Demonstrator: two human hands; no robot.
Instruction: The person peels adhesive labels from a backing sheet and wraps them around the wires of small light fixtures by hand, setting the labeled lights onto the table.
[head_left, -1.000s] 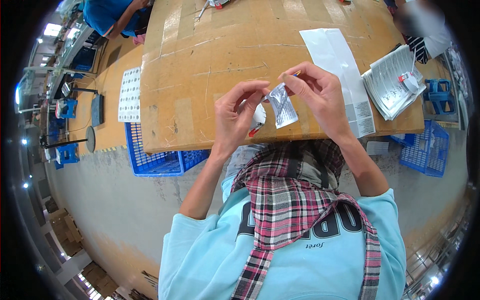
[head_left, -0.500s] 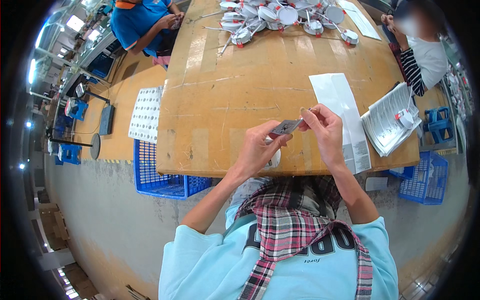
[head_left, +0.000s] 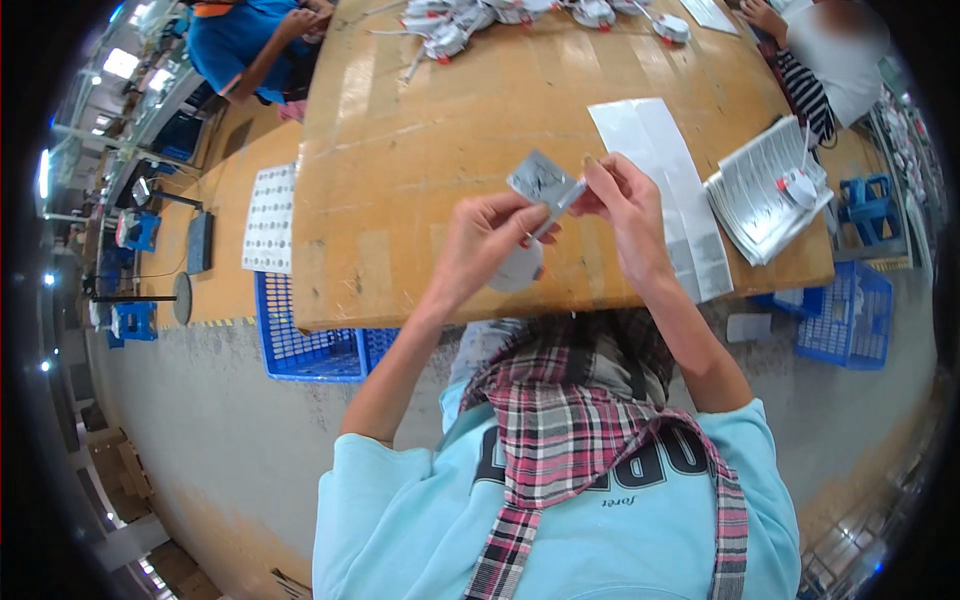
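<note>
Above the near part of the table, both my hands meet at a small grey square card-like piece (head_left: pixel 540 178) with dark print. My left hand (head_left: pixel 487 240) pinches its lower side between thumb and fingers. My right hand (head_left: pixel 628 205) is closed at its right edge, thumb against fingers, where a narrow pale strip shows. Whether that strip belongs to the same piece I cannot tell. Just below my left fingers is a round white lamp (head_left: pixel 516 268) with a bit of red at its edge, partly hidden by the hand; whether it hangs or rests is unclear.
Several white round lamps (head_left: pixel 445 40) lie heaped at the far side. Right of my hands are a long white sheet (head_left: pixel 655 150) and a stack of printed sheets (head_left: pixel 755 205) with a lamp (head_left: pixel 798 188) on top. Blue crates (head_left: pixel 310 335) stand below the table; two people sit across.
The grey piece has tipped up, showing more of its printed face. My view has shifted, and more of the round lamp shows under my left hand.
</note>
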